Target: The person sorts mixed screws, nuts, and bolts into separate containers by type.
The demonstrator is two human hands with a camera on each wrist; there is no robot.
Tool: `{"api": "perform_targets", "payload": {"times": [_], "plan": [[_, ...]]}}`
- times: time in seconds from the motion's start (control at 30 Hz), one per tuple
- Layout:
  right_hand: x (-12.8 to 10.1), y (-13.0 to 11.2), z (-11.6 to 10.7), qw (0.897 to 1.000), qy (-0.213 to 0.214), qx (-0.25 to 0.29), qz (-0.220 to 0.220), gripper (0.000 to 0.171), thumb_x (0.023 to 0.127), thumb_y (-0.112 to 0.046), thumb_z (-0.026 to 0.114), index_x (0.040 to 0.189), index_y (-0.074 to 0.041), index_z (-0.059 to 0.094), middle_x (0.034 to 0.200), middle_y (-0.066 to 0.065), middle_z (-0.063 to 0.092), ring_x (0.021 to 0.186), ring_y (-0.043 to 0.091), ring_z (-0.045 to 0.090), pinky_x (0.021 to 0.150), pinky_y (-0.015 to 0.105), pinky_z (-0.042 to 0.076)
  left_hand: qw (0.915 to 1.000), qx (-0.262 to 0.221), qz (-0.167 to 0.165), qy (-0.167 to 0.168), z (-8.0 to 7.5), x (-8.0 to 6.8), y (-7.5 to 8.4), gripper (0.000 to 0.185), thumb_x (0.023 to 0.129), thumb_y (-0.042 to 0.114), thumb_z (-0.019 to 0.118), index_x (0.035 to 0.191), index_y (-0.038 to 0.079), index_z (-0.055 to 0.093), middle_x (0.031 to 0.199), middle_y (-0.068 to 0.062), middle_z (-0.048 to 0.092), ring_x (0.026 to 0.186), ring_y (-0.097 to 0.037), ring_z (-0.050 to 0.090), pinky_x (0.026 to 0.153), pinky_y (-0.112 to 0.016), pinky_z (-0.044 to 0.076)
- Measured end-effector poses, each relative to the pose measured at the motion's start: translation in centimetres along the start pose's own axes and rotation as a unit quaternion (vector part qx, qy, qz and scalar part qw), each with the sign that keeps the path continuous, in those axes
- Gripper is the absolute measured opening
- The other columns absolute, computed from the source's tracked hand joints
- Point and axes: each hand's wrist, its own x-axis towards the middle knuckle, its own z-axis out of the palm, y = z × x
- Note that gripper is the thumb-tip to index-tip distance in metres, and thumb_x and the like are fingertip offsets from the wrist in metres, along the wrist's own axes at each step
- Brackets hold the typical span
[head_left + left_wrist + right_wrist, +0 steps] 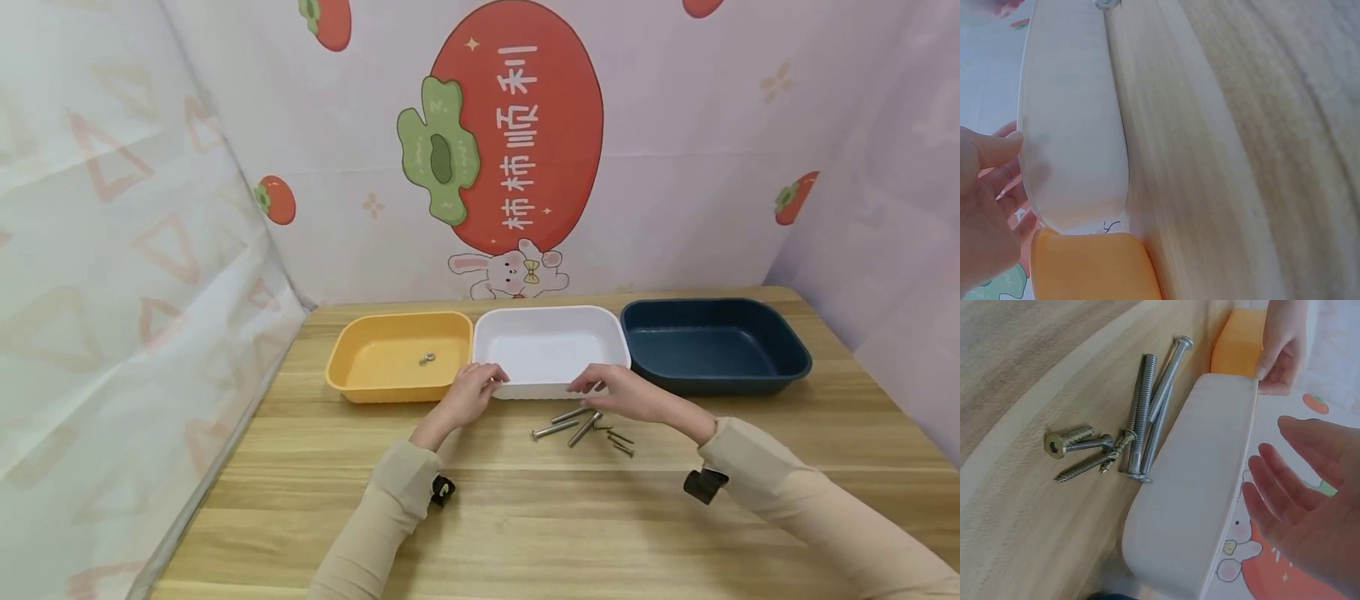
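A white tray [551,346] stands between the yellow tray and the dark blue tray. My left hand [470,393] is at its front left corner, holding the rim with the thumb on the near side and the fingers over the inside. My right hand [626,393] hovers at the front right part of the same tray; in the right wrist view its fingers [1272,487] are spread, apart from the rim, with nothing in them. Below it on the table lie several long silver bolts [1141,412] and several shorter brass-coloured screws [1082,465].
To the left, the yellow tray [352,390] holds a few small metal nuts or rings [427,359]. The dark blue tray [720,385] stands at the right, close against the white one. Behind them hangs a printed cloth [330,233] at the wooden table's [525,533] back edge.
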Motion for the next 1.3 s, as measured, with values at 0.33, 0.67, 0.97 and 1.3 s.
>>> {"api": "perform_targets", "payload": {"times": [0.33, 0.67, 0.97, 1.3], "plan": [[-1.0, 1.1, 0.9, 1.0, -0.013, 0.017, 0.006, 0.022, 0.077, 0.007, 0.058, 0.098, 0.005, 0.061, 0.094, 0.016, 0.062, 0.085, 0.029, 0.057, 0.074, 0.036, 0.048, 0.9999, 0.007, 0.006, 0.007, 0.0, 0.0, -0.1, 0.011, 0.085, 0.002, 0.053, 0.092, 0.007, 0.06, 0.085, -0.003, 0.063, 0.082, -0.017, 0.054, 0.091, -0.037, 0.032], [-1.6, 1.8, 1.7, 1.0, -0.026, -0.006, 0.0, 0.02, 0.077, 0.003, 0.061, 0.097, 0.006, 0.062, 0.093, 0.015, 0.063, 0.085, 0.029, 0.059, 0.074, 0.042, 0.048, 0.9999, 0.002, 0.01, 0.007, 0.1, 0.1, -0.2, 0.01, 0.086, 0.002, 0.053, 0.093, 0.005, 0.06, 0.084, -0.005, 0.063, 0.082, -0.018, 0.055, 0.092, -0.038, 0.032], [-1.8, 2.6, 2.0, 1.0, -0.005, -0.006, 0.005, 0.019, 0.075, 0.006, 0.06, 0.094, 0.005, 0.063, 0.091, 0.013, 0.064, 0.083, 0.026, 0.059, 0.072, 0.039, 0.049, 0.9999, -0.007, 0.006, 0.004, 0.1, 0.0, -0.2, 0.011, 0.085, 0.001, 0.053, 0.093, 0.003, 0.06, 0.084, -0.006, 0.063, 0.082, -0.019, 0.055, 0.093, -0.039, 0.031], [-1.8, 3.7, 2.1, 1.0, 0.002, 0.001, 0.011, 0.018, 0.075, 0.007, 0.061, 0.092, 0.004, 0.064, 0.089, 0.013, 0.064, 0.082, 0.025, 0.059, 0.07, 0.036, 0.049, 1.0, 0.001, 0.002, 0.001, 0.0, 0.0, -0.3, 0.011, 0.086, 0.003, 0.053, 0.093, 0.007, 0.06, 0.082, -0.003, 0.062, 0.081, -0.017, 0.055, 0.094, -0.037, 0.031]]}}
